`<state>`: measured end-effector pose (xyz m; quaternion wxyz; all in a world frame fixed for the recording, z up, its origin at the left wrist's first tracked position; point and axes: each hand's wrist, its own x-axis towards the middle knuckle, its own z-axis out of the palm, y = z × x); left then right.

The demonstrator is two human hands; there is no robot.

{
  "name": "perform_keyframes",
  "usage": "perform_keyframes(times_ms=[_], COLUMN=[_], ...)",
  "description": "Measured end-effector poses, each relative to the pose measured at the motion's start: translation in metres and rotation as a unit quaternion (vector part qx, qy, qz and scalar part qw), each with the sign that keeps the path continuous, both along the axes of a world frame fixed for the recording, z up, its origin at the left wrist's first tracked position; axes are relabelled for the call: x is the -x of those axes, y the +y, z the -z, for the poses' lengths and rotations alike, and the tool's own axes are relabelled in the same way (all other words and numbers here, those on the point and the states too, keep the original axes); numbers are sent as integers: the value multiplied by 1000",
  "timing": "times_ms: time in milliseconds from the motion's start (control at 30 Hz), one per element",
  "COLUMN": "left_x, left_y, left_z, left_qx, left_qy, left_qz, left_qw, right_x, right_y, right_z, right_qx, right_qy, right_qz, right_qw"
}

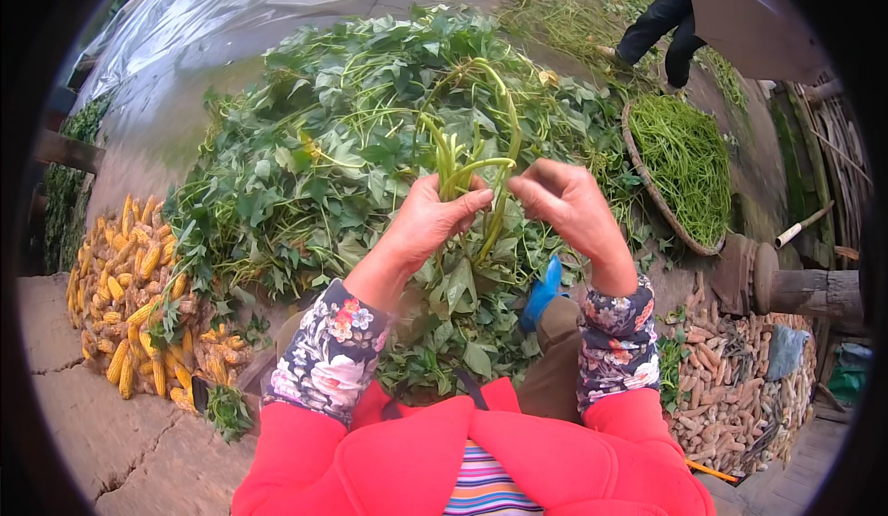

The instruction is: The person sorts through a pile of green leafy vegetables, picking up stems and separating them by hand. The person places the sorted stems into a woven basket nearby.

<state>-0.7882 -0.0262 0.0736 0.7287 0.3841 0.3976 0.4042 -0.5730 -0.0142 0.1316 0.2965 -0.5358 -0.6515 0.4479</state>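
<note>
My left hand [447, 214] is closed around a small bunch of green leaf stalks [447, 159], their ends pointing up. Just to its right, my right hand [569, 204] has its thumb and fingertips together beside a long looping green vine [513, 121]; whether they pinch the vine or a stalk end I cannot tell. The vine arches above both hands and passes down between them. Under and beyond the hands spreads a large heap of leafy green vines [347, 127], reaching down to between my knees.
Yellow corn cobs [132, 294] lie in a pile at left. At right are a round woven basket of green stalks [676, 169], a wooden post [815, 290] and a pile of bare cobs [721, 384]. A person's dark-trousered legs [659, 34] stand at the upper right. Clear plastic sheeting [201, 16] covers the upper left.
</note>
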Motion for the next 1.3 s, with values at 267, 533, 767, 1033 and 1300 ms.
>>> perform_keyframes(times_ms=[267,533,767,1033,1300], left_x=[4,28,75,9,2], left_y=[6,10,13,5,0], left_z=[-8,-11,-26,-9,-8], left_qx=[9,-11,-26,-4,-4], left_qy=[5,61,35,-35,-108], left_qz=[33,123,55,-43,4], left_qw=[999,990,997,998,994], right_x=[17,10,-40,1,16], right_y=[-10,-11,-4,-9,-12], right_z=[0,-3,-19,-9,-5], right_qx=[-152,-201,-46,32,57], right_qy=[-103,-139,-35,128,117], right_qz=[2,-60,5,-68,-123], right_qw=[983,968,998,989,984])
